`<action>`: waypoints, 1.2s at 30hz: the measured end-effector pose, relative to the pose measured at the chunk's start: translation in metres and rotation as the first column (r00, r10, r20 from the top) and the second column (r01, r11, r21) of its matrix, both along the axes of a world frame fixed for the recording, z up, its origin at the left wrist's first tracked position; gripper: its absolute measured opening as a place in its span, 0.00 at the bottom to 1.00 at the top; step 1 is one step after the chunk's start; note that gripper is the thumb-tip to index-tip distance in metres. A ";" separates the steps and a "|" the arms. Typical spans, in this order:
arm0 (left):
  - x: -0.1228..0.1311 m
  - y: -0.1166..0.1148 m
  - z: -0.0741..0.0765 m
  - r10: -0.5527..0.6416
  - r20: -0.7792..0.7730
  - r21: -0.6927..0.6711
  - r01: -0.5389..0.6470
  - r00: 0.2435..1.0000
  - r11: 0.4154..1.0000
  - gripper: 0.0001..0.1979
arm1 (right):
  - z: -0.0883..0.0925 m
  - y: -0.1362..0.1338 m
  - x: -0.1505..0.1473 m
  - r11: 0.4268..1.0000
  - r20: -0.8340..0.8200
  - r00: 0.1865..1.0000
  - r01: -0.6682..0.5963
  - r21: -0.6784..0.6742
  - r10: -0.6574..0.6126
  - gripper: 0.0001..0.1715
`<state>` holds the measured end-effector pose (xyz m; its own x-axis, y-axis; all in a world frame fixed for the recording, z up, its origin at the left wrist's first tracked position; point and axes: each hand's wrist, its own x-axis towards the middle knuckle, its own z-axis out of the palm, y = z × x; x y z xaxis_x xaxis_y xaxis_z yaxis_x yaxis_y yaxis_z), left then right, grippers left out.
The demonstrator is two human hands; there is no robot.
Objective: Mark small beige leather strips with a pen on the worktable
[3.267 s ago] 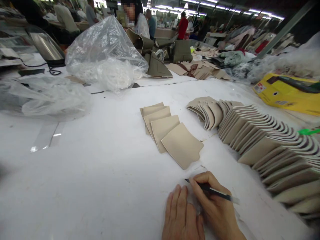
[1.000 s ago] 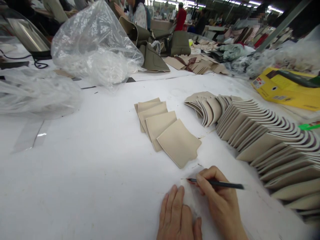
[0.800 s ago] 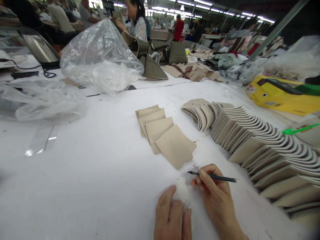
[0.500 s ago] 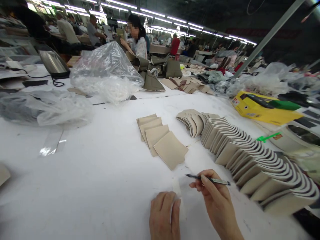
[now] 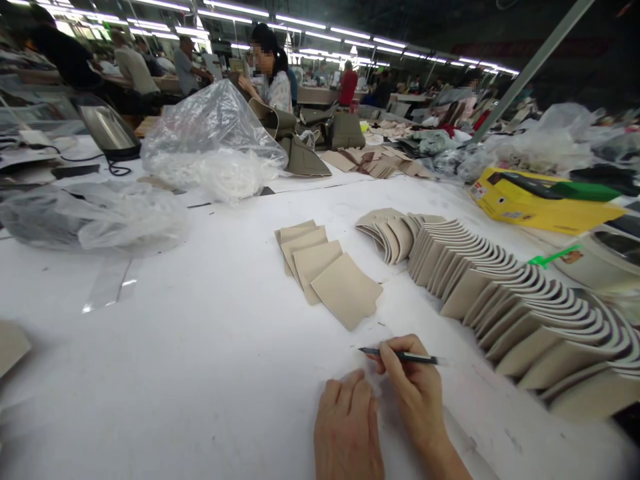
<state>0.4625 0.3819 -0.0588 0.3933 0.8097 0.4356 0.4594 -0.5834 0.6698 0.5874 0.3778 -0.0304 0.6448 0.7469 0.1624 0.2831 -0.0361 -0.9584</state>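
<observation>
My right hand (image 5: 413, 387) is closed around a dark pen (image 5: 400, 356), whose tip points left, just over the white tabletop (image 5: 210, 360). Beside it, my left hand (image 5: 347, 423) rests palm down with its fingers laid on the table. A faint, see-through piece (image 5: 374, 381) shows by the left fingertips; its kind is unclear. Beyond the hands lie several overlapping beige panels (image 5: 345, 290), the nearest with a notched edge. On the right, a long row of curved beige pieces (image 5: 500, 307) leans in a stack, with a smaller fanned group (image 5: 387, 233) at its far end.
Crumpled clear plastic bags (image 5: 215, 147) and a metal kettle (image 5: 107, 127) stand at the back left. A yellow box (image 5: 540, 207) and a green-handled tool (image 5: 555, 255) lie right of the row. A beige piece (image 5: 13, 347) sits at the left edge. People (image 5: 275, 80) work in the background.
My right hand with the pen has moved left, closer to my left hand. My left hand has shifted slightly right, its fingers flatter. The view has tilted a little.
</observation>
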 end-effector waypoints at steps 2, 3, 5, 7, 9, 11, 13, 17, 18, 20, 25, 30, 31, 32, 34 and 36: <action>0.001 -0.001 -0.002 0.015 -0.013 0.020 -0.014 1.000 1.000 0.12 | -0.001 0.003 -0.001 0.999 0.045 0.998 -0.033 -0.036 0.035 0.15; 0.002 -0.002 -0.003 0.016 -0.013 0.021 -0.015 1.000 1.000 0.11 | -0.001 0.003 -0.001 0.998 0.065 0.997 -0.042 -0.053 0.045 0.15; 0.002 -0.002 -0.004 0.014 -0.013 0.016 -0.013 1.000 1.000 0.10 | -0.002 0.003 -0.002 0.996 0.102 0.994 -0.041 -0.080 0.049 0.15; 0.001 -0.001 -0.003 0.013 -0.012 0.014 -0.013 1.000 1.000 0.10 | -0.003 0.002 -0.001 0.995 0.132 0.990 -0.030 -0.099 0.043 0.15; 0.001 -0.001 -0.003 0.010 -0.002 0.006 -0.010 1.000 1.000 0.10 | -0.004 0.001 -0.001 0.993 0.154 0.987 -0.021 -0.113 0.038 0.14; 0.002 -0.001 -0.003 0.005 0.011 -0.004 -0.005 1.000 1.000 0.10 | -0.005 0.000 -0.001 0.991 0.172 0.984 -0.018 -0.129 0.040 0.14; 0.002 -0.002 -0.003 0.005 0.018 -0.008 -0.005 1.000 1.000 0.10 | -0.006 0.000 -0.001 0.989 0.188 0.981 -0.017 -0.145 0.045 0.14; 0.002 -0.002 -0.004 0.012 0.014 -0.018 -0.012 1.000 1.000 0.10 | -0.010 0.001 0.000 0.986 0.210 0.977 -0.012 -0.167 0.048 0.14; 0.002 -0.002 -0.004 0.014 0.012 -0.021 -0.014 1.000 1.000 0.10 | -0.011 0.000 0.001 0.985 0.215 0.975 -0.014 -0.171 0.051 0.14; 0.002 -0.001 -0.003 0.016 0.006 -0.019 -0.016 1.000 1.000 0.10 | -0.012 0.000 0.001 0.984 0.222 0.973 -0.018 -0.179 0.058 0.14; 0.001 0.001 0.001 0.017 -0.001 0.013 -0.017 1.000 1.000 0.11 | -0.015 -0.002 0.003 0.982 0.219 0.974 -0.018 -0.189 0.060 0.13; -0.001 0.003 0.004 0.007 -0.011 0.027 -0.007 1.000 1.000 0.12 | -0.015 -0.003 0.004 0.984 0.173 0.983 -0.027 -0.178 0.058 0.13; -0.001 0.003 0.004 0.007 -0.011 0.027 -0.006 1.000 1.000 0.12 | -0.015 -0.003 0.004 0.985 0.154 0.986 -0.031 -0.170 0.057 0.13; -0.002 0.003 0.005 0.006 -0.009 0.025 -0.005 1.000 1.000 0.12 | -0.015 -0.002 0.005 0.987 0.133 0.990 -0.033 -0.160 0.054 0.13; -0.002 0.003 0.004 0.002 0.000 0.014 -0.002 1.000 1.000 0.12 | -0.014 -0.002 0.006 0.990 0.081 0.996 -0.034 -0.134 0.045 0.13; -0.001 0.003 0.003 0.001 0.019 -0.012 -0.001 1.000 1.000 0.13 | -0.013 -0.001 0.008 0.994 0.012 0.999 -0.031 -0.101 0.032 0.12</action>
<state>0.4610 0.3845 -0.0554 0.3843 0.8151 0.4334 0.4475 -0.5751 0.6848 0.5952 0.3765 -0.0437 0.6191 0.7796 0.0942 0.2991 -0.1232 -0.9462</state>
